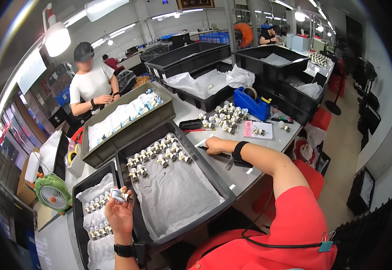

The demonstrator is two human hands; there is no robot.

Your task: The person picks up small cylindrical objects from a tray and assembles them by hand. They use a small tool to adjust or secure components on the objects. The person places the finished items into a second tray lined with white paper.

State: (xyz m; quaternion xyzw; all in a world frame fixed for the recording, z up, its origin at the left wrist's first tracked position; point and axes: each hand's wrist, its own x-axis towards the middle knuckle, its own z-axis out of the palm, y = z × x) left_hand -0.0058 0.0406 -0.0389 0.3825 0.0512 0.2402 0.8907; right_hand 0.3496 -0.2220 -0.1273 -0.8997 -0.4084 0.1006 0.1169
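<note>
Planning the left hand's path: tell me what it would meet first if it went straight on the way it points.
Probably the rows of small metal fittings in the paper-lined black tray; the left hand, holding one fitting, points up toward them. Depth is unclear.

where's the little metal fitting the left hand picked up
In the head view, the small metal fitting is pinched in the left hand at lower left, raised between the narrow black tray of fittings and the large paper-lined tray.

Left hand (120, 215) is gripping a shiny metal fitting (121, 195); matt black plastic tray (207, 173) is holding crinkled white paper (178, 193), glossy metal parts (160, 155).
</note>
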